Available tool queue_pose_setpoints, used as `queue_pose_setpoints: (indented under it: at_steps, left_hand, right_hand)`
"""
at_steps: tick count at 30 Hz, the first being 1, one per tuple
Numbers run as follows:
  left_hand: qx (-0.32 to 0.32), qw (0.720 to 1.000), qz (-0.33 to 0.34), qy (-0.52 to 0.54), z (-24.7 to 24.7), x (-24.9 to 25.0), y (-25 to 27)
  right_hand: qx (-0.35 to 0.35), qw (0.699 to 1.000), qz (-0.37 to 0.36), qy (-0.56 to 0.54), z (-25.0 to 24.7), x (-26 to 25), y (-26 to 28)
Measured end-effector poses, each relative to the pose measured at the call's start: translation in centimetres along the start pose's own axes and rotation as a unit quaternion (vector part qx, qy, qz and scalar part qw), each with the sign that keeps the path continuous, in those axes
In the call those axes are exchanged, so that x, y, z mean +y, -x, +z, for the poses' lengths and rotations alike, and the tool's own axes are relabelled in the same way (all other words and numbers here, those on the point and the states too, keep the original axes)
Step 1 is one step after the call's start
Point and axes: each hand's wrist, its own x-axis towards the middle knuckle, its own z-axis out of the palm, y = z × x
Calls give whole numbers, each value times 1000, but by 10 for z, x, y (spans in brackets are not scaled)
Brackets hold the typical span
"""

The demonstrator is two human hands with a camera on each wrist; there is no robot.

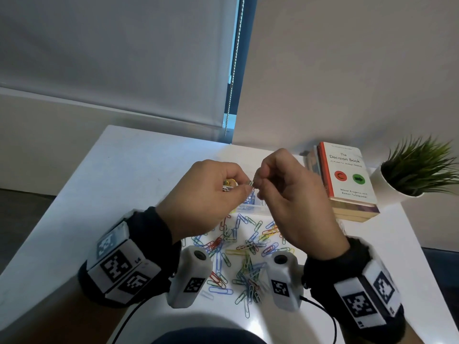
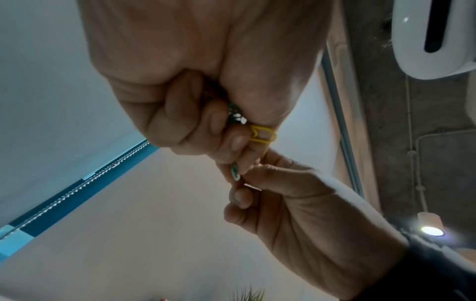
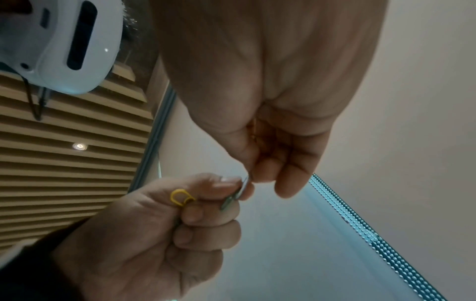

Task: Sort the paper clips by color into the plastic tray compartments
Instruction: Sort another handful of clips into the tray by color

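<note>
Head view: left hand [image 1: 208, 194] and right hand [image 1: 285, 194] pinch one green clip [image 1: 251, 184] above the tray [image 1: 250, 209]

Mixed-colour paper clips [image 1: 243, 254] lie scattered before the clear tray [image 1: 250, 208], which holds blue clips

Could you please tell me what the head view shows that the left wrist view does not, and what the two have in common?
Only the head view shows the white table, the loose pile of coloured paper clips on it, the clear plastic tray mostly hidden behind the hands, the stack of books and the potted plant.

Only the left wrist view shows the ceiling light and the underside of the curled fingers.

Both show the left hand holding a yellow clip while pinching a green clip together with the right hand.
</note>
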Motion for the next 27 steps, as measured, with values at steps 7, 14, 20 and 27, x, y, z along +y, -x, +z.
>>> queue_pose_setpoints:
  at_steps: [7, 14, 20, 27]
  left_hand:
    - [-26, 992, 7, 122, -10, -2, -1]
    - [9, 993, -49, 110, -6, -45, -15]
    - [22, 984, -134, 119, 8, -83, -23]
    - [-21, 958, -196, 209, 19, -82, -30]
  right_hand:
    - [-34, 987, 72, -137, -9, 10, -1]
    - [31, 982, 157, -97, -7, 46, -12]
    - [-24, 971, 236, 33, 17, 105, -24]
    - [-76, 946, 269, 164, 15, 133, -43]
